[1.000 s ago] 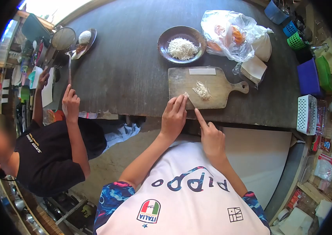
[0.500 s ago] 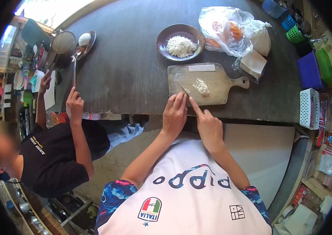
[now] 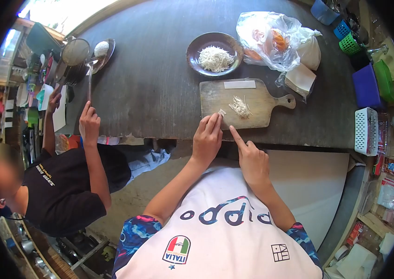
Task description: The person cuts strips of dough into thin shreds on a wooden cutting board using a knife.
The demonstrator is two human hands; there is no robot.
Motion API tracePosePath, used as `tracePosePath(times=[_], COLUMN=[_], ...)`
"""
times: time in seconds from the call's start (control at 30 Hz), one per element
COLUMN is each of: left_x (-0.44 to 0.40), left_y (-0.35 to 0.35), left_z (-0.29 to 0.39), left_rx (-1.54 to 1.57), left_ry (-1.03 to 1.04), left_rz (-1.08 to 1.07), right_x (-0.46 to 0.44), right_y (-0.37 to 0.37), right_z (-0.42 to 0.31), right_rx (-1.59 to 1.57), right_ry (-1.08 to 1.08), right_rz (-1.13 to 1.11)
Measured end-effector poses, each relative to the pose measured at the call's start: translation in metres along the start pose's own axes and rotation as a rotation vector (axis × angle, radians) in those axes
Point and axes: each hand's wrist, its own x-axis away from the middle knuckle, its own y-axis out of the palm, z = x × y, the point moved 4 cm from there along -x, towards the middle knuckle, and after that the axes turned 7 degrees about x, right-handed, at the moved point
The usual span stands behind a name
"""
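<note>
My left hand (image 3: 207, 139) pinches a small pale piece (image 3: 222, 112) against the lower left part of the wooden cutting board (image 3: 211, 95). Just to its right, at the board's near edge, is my right hand (image 3: 253, 162). Its index finger points forward and the other fingers curl round something hidden. A heap of thin pale strips (image 3: 240, 108) lies mid-board, with a flat white strip (image 3: 239, 84) above it. Behind the board, a dark round plate (image 3: 193, 46) holds more white shreds (image 3: 215, 59).
Clear plastic bags with orange items (image 3: 271, 44) and a white packet (image 3: 300, 80) lie behind the board to the right. At the left, a co-worker (image 3: 62, 186) holds a long utensil (image 3: 89, 83) near an oval dish (image 3: 110, 51). Baskets (image 3: 366, 131) line the right side.
My right index finger has dipped to the board's edge and pulled back slightly from my left fingertips since half a second ago. The thin blade tip seen then no longer shows clearly.
</note>
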Motion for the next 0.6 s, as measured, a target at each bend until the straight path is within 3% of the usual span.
tracePosePath(times=[0.6], left_x=[0.001], left_y=[-0.002], left_z=[0.0], left_rx=[0.008], left_ry=[0.004], left_rz=[-0.008], right_x=[-0.001], right_y=[0.011], right_z=[-0.003], right_rx=[0.074], right_ry=[-0.008], right_rz=[0.008])
